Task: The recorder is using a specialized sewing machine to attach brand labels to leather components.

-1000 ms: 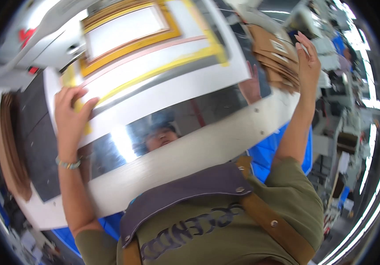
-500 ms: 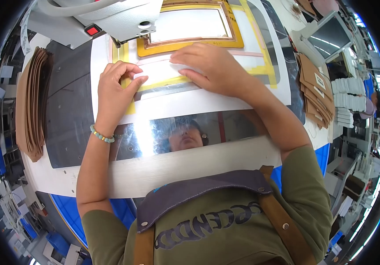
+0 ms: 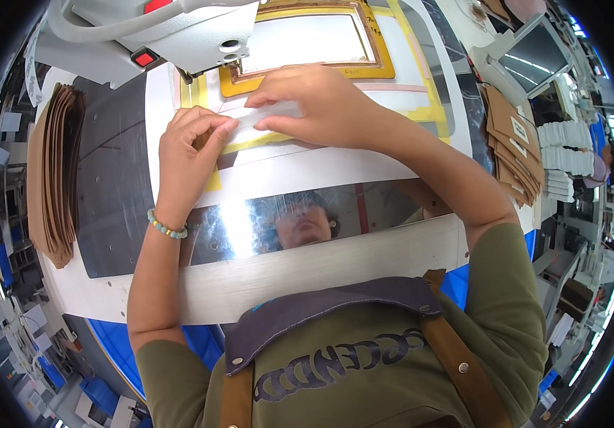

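While pinching thumb to fingertip on the left hand point(image 3: 189, 148) (can't tell if gripping anything, tbh), got the right hand point(image 3: 317, 107) loosely curved, thumb well apart from fingers. Got both over a yellow-taped white sheet point(image 3: 307, 168) lying back from the bench's point(image 3: 321, 274) front edge, between brown stacks point(image 3: 56, 178) near left and right edges.

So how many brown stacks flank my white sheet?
2: a left stack and right stack, either side of the white sheet. Brown material at top right is cut off; others may be hidden.
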Available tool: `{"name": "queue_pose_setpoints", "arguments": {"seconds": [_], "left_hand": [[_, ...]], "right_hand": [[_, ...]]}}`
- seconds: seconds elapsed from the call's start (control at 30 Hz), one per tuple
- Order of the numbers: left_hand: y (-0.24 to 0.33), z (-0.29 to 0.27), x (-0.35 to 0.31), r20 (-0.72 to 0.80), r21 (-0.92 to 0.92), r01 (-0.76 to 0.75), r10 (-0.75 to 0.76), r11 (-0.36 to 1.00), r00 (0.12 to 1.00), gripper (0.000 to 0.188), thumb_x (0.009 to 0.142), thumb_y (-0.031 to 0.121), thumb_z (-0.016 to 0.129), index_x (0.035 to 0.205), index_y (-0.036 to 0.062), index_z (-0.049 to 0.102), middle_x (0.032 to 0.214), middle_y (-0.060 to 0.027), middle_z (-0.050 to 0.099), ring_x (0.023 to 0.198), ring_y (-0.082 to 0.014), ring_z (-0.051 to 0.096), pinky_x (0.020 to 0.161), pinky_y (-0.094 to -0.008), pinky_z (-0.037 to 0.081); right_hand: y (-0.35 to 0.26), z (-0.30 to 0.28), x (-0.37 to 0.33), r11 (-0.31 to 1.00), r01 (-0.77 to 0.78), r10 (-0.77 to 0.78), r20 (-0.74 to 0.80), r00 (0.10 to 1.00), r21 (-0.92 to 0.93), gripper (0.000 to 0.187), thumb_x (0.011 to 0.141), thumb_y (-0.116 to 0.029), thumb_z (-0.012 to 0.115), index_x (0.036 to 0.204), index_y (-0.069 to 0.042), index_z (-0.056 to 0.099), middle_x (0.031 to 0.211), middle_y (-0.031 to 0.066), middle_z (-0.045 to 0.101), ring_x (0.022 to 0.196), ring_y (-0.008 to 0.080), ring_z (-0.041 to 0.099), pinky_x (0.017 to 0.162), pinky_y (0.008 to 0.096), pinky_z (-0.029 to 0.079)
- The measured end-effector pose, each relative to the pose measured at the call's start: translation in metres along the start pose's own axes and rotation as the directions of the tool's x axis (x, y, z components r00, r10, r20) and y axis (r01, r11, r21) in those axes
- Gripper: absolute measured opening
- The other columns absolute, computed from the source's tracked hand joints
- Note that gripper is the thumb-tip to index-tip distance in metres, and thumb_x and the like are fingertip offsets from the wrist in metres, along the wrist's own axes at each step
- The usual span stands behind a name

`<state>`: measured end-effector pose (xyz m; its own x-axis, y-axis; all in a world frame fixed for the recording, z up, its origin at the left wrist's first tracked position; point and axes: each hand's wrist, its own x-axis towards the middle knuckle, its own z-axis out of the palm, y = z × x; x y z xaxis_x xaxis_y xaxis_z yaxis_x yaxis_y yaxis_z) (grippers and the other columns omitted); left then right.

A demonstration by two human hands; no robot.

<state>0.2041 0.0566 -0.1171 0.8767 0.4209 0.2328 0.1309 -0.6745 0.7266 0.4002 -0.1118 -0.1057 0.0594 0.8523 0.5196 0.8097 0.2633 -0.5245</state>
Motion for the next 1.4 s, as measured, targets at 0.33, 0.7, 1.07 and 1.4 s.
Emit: {"name": "queue_pose_setpoints", "arguments": {"seconds": [0.33,0.7,1.07,1.4], "left_hand": [[0.001,0.001,0.001,-0.013,0.064,-0.045,0.046,0.997,0.999,0.018,0.088,0.017,0.083,0.096,0.0017,0.076,0.086,-0.0056,0.07,0.088,-0.023,0.061,0.084,-0.0346,0.048],[0.003,0.006,0.001,0.004,0.065,-0.065,0.064,0.996,0.998,0.017,0.085,0.009,0.079,0.094,-0.0008,0.067,0.088,-0.0075,0.064,0.089,-0.0256,0.06,0.086,-0.0353,0.048],[0.013,0.006,0.0,-0.003,-0.073,0.005,-0.005,0.997,1.0,0.018,0.096,0.012,0.074,0.091,-0.0028,0.065,0.09,-0.0089,0.064,0.087,-0.0236,0.058,0.079,-0.0343,0.048],[0.011,0.004,-0.004,0.021,0.104,-0.024,0.022,0.994,1.0,0.016,0.091,0.014,0.08,0.095,0.0,0.073,0.094,-0.0079,0.068,0.09,-0.0238,0.061,0.082,-0.0341,0.05]], "right_hand": [[0.0,-0.004,0.003,0.946,-0.274,0.264,0.076,0.961,0.172,0.016,0.095,-0.014,0.077,0.101,0.001,0.079,0.086,0.0117,0.077,0.075,0.0159,0.069,0.072,0.0294,0.055],[-0.003,-0.015,0.006,0.873,-0.412,0.375,0.182,0.909,0.262,0.02,0.101,-0.017,0.072,0.105,0.001,0.079,0.082,0.0045,0.073,0.072,0.0087,0.057,0.067,0.0267,0.047],[0.001,-0.012,0.005,0.9,-0.365,0.34,0.141,0.93,0.238,0.018,0.1,-0.017,0.071,0.103,-0.001,0.079,0.082,0.0044,0.072,0.072,0.0093,0.058,0.067,0.0273,0.048],[0.009,-0.054,0.026,0.681,-0.627,0.618,0.163,0.769,0.378,0.023,0.103,-0.015,0.066,0.121,0.0,0.069,0.101,0.0053,0.076,0.089,0.0092,0.07,0.079,0.0285,0.057]]}}
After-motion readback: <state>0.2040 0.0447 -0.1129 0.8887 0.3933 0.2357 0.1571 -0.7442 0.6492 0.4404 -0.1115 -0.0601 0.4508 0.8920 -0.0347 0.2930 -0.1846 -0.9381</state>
